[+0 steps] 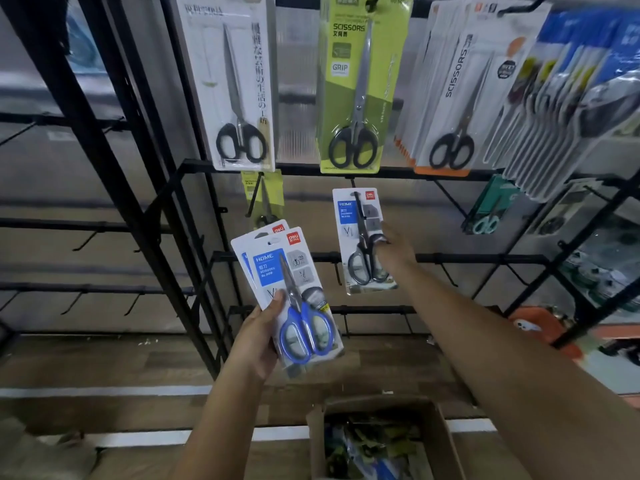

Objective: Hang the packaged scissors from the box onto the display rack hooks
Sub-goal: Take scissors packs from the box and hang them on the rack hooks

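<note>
We are in the middle of the job. Our right hand (pixel 389 249) reaches out to a grey pack (pixel 363 240) that hangs on a hook (pixel 354 188) of the rack (pixel 450 258). Its fingers touch the side of the pack, but we cannot tell if they pinch it or just push it. It looks like this pack is nearly hung.

Our left hand (pixel 261 332) holds two blue packs (pixel 291 292), one behind the other. The thumb lies on the front and the other fingers curl round the back. These two still need a hook.

Down low is the box (pixel 446 441), and we can see more packs inside. So we think a lot is left to do. Some hooks on the rack are bare. Bigger scissors hang higher up.
</note>
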